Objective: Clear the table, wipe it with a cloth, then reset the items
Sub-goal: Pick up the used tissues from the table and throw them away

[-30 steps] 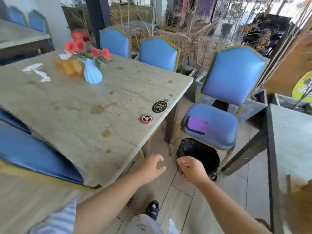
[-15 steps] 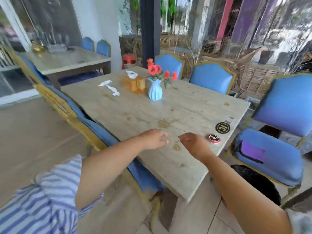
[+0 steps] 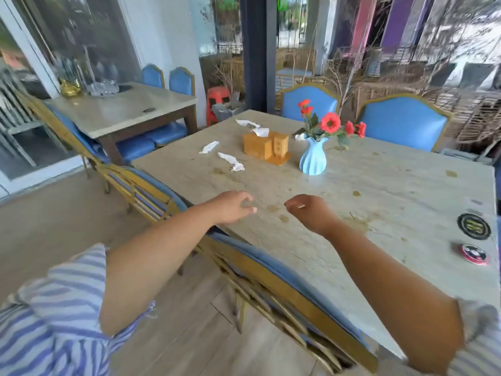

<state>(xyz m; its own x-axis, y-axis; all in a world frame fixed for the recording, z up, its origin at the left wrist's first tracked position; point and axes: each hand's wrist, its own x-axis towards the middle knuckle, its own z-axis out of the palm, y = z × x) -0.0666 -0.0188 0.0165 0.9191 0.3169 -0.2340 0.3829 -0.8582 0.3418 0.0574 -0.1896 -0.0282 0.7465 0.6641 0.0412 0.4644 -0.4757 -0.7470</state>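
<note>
A stained beige stone table (image 3: pixel 366 185) fills the middle. On it stand a light blue vase with red flowers (image 3: pixel 314 158) and a wooden tissue box (image 3: pixel 267 146). Crumpled white napkins lie near the far left: one (image 3: pixel 209 147), another (image 3: pixel 231 160), a third (image 3: pixel 247 122). A black round coaster (image 3: pixel 474 226) and a red round coaster (image 3: pixel 474 255) sit at the right edge. My left hand (image 3: pixel 233 207) and my right hand (image 3: pixel 309 211) hover over the table's near side, fingers loosely curled, holding nothing.
A blue chair with a gold frame (image 3: pixel 244 253) is pushed against the table's near side below my arms. Two blue chairs (image 3: pixel 401 123) stand behind the table. A second table (image 3: pixel 122 112) with chairs and a red stool (image 3: pixel 218 100) lie at the back left.
My view has swung from the floor and bin up over the table. Both hands have risen from beside the table's corner to above its near side.
</note>
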